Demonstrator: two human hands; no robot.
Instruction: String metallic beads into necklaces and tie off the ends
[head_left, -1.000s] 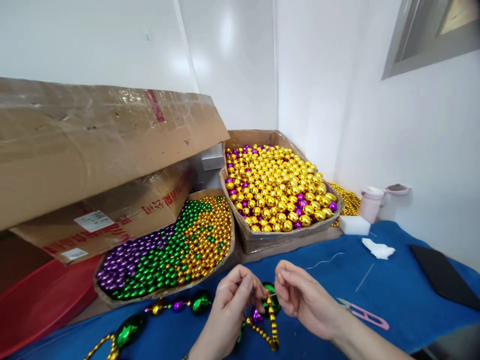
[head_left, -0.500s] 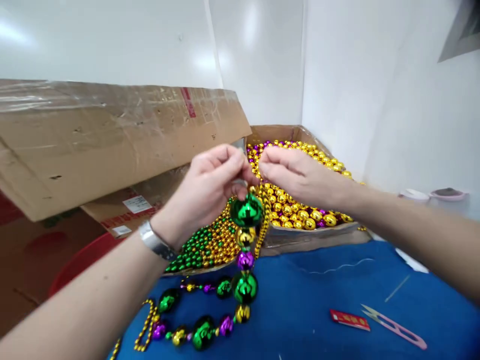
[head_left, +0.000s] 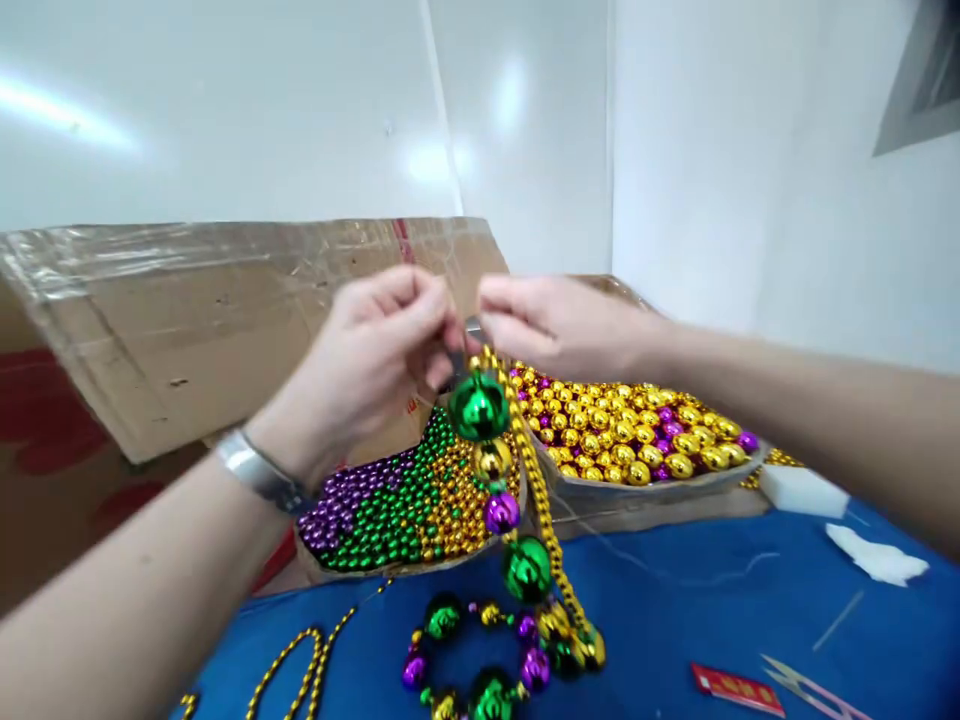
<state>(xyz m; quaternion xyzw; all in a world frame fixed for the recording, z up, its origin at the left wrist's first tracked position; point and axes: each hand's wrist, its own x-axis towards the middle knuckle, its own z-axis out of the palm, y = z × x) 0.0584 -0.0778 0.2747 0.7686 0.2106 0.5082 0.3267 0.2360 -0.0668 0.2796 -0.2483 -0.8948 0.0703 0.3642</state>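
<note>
Both my hands are raised in front of me, pinching the top of a bead necklace (head_left: 495,470). My left hand (head_left: 375,355) has its fingers closed on the strand's upper end, a silver bracelet on its wrist. My right hand (head_left: 559,325) pinches the same spot from the right. From that spot hang a large green bead (head_left: 478,405), then gold, purple and green beads, beside a strand of small gold beads (head_left: 544,510). The necklace's lower part lies coiled on the blue cloth (head_left: 675,620).
A shallow box of small purple, green and gold beads (head_left: 397,500) sits behind the necklace. A box of larger gold and purple beads (head_left: 637,430) stands to the right. Cardboard flaps (head_left: 225,310) rise at left. Pink snips (head_left: 810,685), a red packet (head_left: 735,688), and white foam (head_left: 799,490) lie on the cloth.
My hands rose from the cloth to chest height, lifting the necklace so it hangs. In the last half second they shifted slightly left and the coil gathered on the cloth.
</note>
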